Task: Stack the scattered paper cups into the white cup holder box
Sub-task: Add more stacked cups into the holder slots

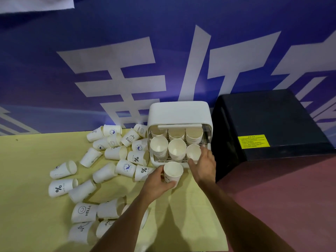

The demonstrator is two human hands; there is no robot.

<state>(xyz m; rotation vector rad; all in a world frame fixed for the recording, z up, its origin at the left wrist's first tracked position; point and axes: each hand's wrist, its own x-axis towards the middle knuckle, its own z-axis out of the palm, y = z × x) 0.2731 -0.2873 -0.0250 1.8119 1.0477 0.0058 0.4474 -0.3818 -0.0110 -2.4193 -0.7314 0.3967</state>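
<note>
Head view.
- White cup holder box (179, 113): centre frame, front open, cup stacks in two rows.
- Right hand (203, 166): fingers wrapped round the front-right cup (193, 151), seated on the front-right stack.
- Left hand (158, 182): grips the upright cup (172, 172), mouth up, just below the box front and nearest the middle stack.
- Scattered cups (114, 153): on their sides, left of centre, on the left hand's side.

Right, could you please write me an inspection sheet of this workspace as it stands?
Surface: yellow-green table cover.
Job's things: white cup holder box open-fronted, six cup stacks inside; scattered paper cups lie on their sides to its left.
Clutter: nothing seen.
Grippers: left hand grips an upright cup before the box; right hand holds a second cup at the front right stack.
Cables: nothing seen.
Surroundings: black box right of the holder; blue banner behind.
</note>
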